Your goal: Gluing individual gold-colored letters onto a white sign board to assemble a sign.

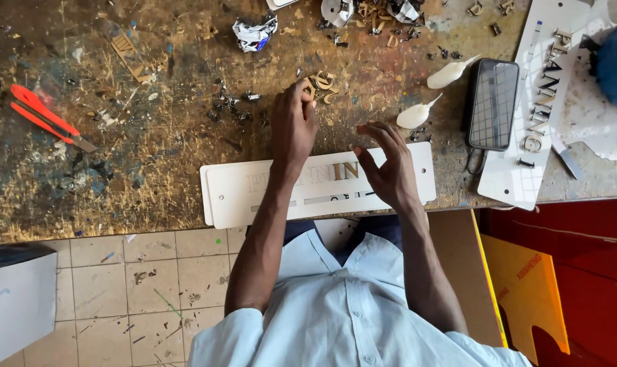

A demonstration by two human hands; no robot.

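Observation:
A white rectangular sign plate lies at the near edge of a worn workbench, with several gold letters set into it. My left hand reaches past the plate, its fingertips on a small pile of loose gold letters. My right hand hovers over the right part of the plate, fingers spread and empty, next to the last fitted letters.
A red utility knife lies at the far left. A black phone, two white glue nozzles and a second white sign plate with gold letters are to the right. Crumpled foil and scraps lie further back. Orange sheets lean below.

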